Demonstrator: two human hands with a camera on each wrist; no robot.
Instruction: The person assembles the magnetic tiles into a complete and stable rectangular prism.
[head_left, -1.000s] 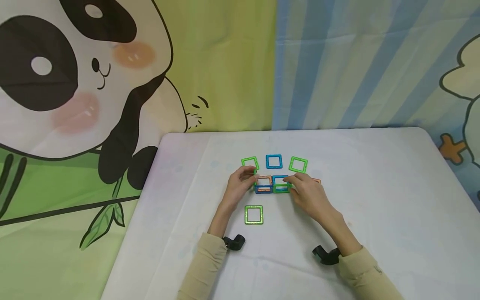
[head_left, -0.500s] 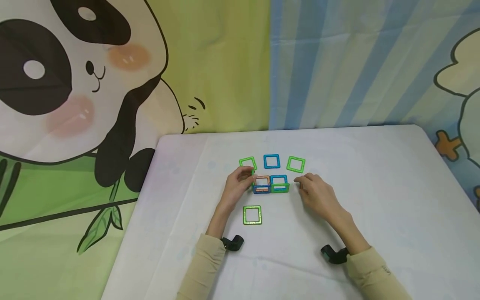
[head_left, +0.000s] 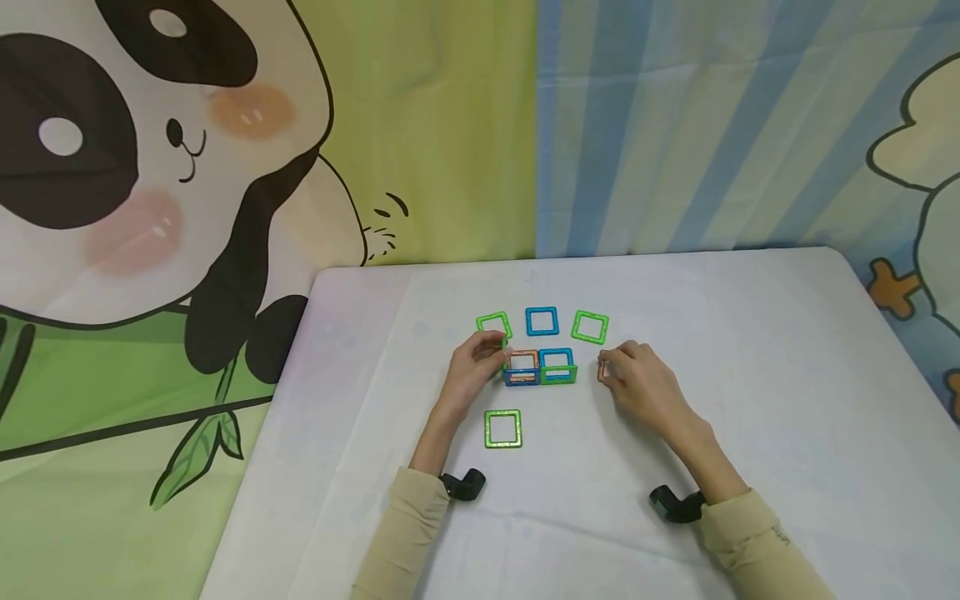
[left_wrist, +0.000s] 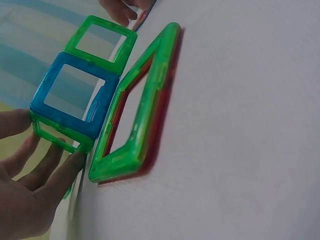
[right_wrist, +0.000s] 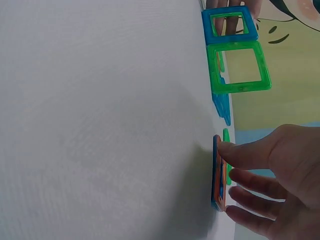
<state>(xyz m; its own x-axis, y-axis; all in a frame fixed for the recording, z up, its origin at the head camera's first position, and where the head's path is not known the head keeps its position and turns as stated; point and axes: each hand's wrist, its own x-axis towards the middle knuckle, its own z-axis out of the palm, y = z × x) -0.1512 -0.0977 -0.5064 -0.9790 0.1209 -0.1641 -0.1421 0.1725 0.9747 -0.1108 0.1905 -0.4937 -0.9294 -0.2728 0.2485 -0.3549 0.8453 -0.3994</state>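
Two joined square magnetic tiles, orange (head_left: 523, 359) and blue (head_left: 556, 357), lie flat on the table with a blue tile (left_wrist: 72, 95) and a green tile (right_wrist: 239, 67) standing along their near edge. My left hand (head_left: 472, 371) grips a green tile (left_wrist: 55, 134) standing at the structure's left end, thumb and fingers on its edges. To the right, apart from the structure, my right hand (head_left: 647, 390) pinches an orange tile (head_left: 602, 368). A blue edge shows against that tile in the right wrist view.
Behind the structure lie a green tile (head_left: 493, 322), a blue tile (head_left: 542, 309) and another green tile (head_left: 591, 315). A loose green tile (head_left: 502, 447) lies in front, with a red edge under it in the left wrist view. The white table (head_left: 750, 333) meets a printed curtain.
My right hand has left the structure's right end, moved right and taken hold of the orange tile. My left hand stays on the green tile.
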